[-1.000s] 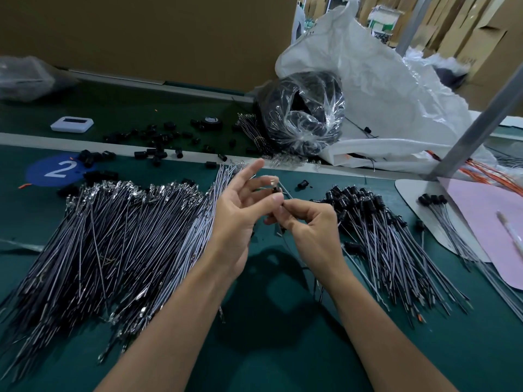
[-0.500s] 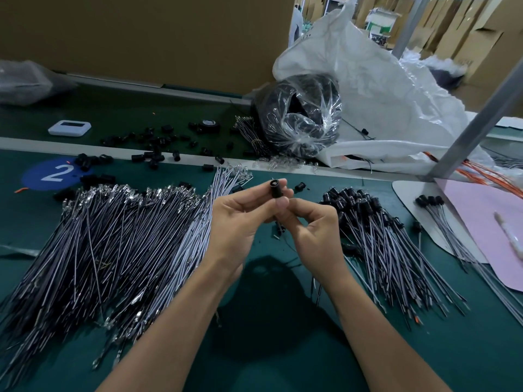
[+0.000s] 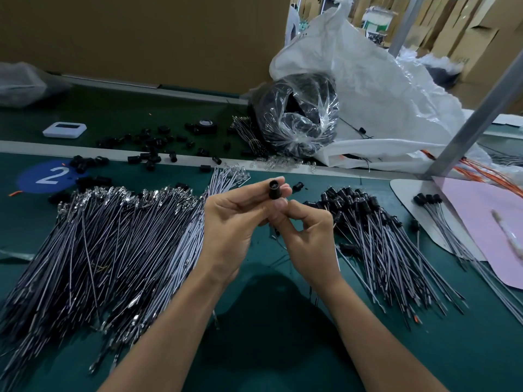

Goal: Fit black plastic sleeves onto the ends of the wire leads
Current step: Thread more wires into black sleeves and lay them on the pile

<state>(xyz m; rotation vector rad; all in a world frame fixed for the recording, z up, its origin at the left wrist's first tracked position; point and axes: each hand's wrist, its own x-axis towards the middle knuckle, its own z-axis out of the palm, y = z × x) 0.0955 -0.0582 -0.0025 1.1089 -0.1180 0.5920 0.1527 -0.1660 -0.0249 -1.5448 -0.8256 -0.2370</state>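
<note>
Both hands are raised together above the green bench mat [image 3: 283,335], just in front of the person. The left hand [image 3: 235,219] holds a black sleeve [image 3: 274,189] between thumb and fingertips, upright, its open mouth facing up and away. The right hand [image 3: 305,236] sits just below and against it, fingers curled, thumb and forefinger pinched at the sleeve's lower end. They seem to grip the wire lead [image 3: 351,264], though the fingers hide where it enters the sleeve; only a thin stretch shows trailing down past the wrist.

To the left of the hands a large heap of bare leads [image 3: 107,244] fans across the mat, metal terminals glinting at the far ends. To the right lies a smaller pile of sleeved leads [image 3: 376,236], black caps bunched at the far end. Further right a few more capped leads [image 3: 441,219] lie across a white board, beside a pink sheet [image 3: 481,216].

Loose sleeves [image 3: 150,154] are scattered along the far strip of the bench, near a blue disc marked 2 [image 3: 48,176] and a small white device [image 3: 64,130]. A clear bag of black parts [image 3: 297,117] leans against a big white sack [image 3: 382,89], and a grey metal post [image 3: 481,108] slants up at the right.
</note>
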